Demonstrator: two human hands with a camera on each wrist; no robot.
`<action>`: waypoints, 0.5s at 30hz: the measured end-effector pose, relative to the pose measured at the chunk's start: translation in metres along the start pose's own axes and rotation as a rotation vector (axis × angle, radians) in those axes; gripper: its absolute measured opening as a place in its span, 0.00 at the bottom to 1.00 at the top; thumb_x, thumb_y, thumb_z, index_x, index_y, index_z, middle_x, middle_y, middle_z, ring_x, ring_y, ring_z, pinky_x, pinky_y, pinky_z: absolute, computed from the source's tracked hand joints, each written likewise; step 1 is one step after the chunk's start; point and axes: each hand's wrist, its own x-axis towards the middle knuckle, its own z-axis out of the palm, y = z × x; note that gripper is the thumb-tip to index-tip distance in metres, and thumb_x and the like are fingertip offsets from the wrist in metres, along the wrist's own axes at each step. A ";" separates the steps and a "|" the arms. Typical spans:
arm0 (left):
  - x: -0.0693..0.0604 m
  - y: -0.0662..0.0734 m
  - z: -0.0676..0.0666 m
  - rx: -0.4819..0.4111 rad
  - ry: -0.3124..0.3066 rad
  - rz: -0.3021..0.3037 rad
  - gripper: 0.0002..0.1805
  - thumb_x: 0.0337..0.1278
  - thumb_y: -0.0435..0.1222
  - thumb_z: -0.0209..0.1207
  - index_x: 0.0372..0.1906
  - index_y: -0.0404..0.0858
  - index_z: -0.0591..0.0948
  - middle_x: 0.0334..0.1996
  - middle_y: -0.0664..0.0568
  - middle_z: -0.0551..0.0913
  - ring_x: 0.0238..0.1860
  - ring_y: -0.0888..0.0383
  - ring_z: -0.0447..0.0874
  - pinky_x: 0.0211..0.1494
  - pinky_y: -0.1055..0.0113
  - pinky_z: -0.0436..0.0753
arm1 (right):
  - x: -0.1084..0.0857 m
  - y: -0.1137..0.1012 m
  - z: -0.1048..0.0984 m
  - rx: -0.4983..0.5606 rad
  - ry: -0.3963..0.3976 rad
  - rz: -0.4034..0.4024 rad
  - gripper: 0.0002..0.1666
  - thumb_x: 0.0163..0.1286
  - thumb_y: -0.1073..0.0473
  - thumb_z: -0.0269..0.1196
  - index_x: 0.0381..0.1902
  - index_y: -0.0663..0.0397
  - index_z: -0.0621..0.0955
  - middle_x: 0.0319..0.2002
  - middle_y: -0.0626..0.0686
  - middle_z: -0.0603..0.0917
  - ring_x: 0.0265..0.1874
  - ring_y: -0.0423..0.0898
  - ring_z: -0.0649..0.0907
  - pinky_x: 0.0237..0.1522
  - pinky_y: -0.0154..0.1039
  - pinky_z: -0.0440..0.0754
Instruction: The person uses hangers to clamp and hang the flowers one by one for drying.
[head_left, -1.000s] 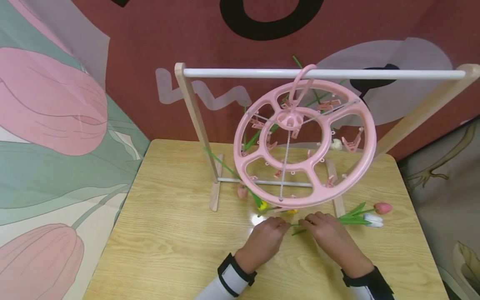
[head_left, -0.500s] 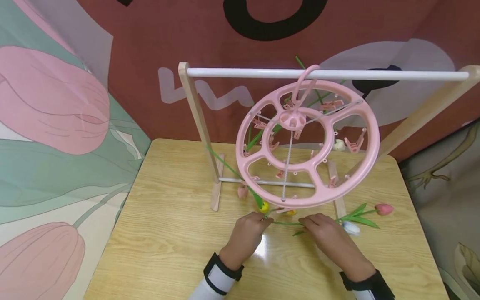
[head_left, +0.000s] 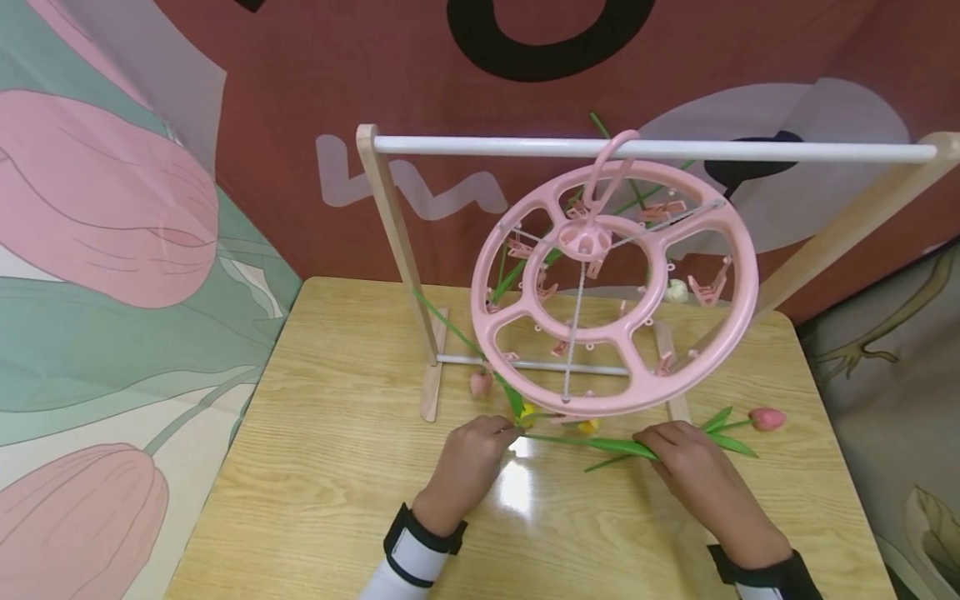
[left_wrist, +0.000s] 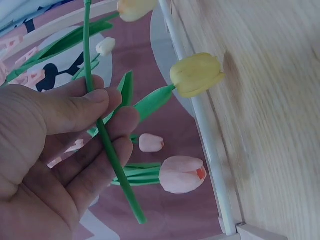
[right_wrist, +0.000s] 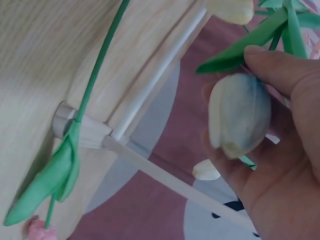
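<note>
A bluish-white artificial tulip (right_wrist: pixel 240 115) stretches between my two hands, low over the table in front of the pink round clip hanger (head_left: pixel 637 398). My left hand (head_left: pixel 467 467) pinches the lower part of its green stem (left_wrist: pixel 108 142) between thumb and fingers. Near the blossom, my right hand (head_left: pixel 693 475) holds the stem by the leaves, thumb on top; that blossom is hidden in the head view. Beside the right hand a pink tulip (head_left: pixel 767 419) lies on the table. Yellow tulips (left_wrist: pixel 196 75) and a pale pink tulip (left_wrist: pixel 181 174) hang upside down under the hanger.
The hanger hooks over the white top bar (head_left: pixel 465 146) of a wooden-legged rack (head_left: pixel 397 242). Small pink clips (head_left: pixel 708 287) dangle around the ring. A lower bar (head_left: pixel 540 365) runs just above the wood-grain table (head_left: pixel 315 467), with printed cloth behind.
My left hand has slid left along the stem, pulling away from the right. The right hand has shifted right to the leaves, and the bluish-white blossom has gone out of sight under it.
</note>
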 end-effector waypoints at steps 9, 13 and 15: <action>0.001 -0.003 0.000 0.002 0.102 0.004 0.12 0.53 0.27 0.70 0.42 0.43 0.90 0.41 0.54 0.88 0.45 0.57 0.84 0.50 0.68 0.85 | -0.008 0.002 0.003 0.059 -0.001 0.084 0.22 0.46 0.66 0.79 0.43 0.51 0.89 0.40 0.50 0.90 0.38 0.49 0.87 0.37 0.48 0.90; -0.003 0.003 0.000 -0.041 0.238 0.101 0.10 0.50 0.33 0.73 0.40 0.43 0.89 0.39 0.55 0.85 0.42 0.56 0.80 0.43 0.66 0.77 | -0.009 0.000 0.007 0.090 0.000 0.097 0.21 0.48 0.65 0.79 0.43 0.50 0.89 0.40 0.49 0.90 0.39 0.48 0.88 0.39 0.48 0.91; -0.005 0.007 0.002 -0.111 0.288 0.180 0.08 0.51 0.33 0.74 0.38 0.42 0.89 0.35 0.56 0.85 0.38 0.59 0.81 0.41 0.71 0.79 | -0.009 -0.001 0.008 0.130 -0.007 0.107 0.20 0.50 0.66 0.78 0.43 0.48 0.89 0.40 0.47 0.90 0.40 0.47 0.89 0.40 0.46 0.91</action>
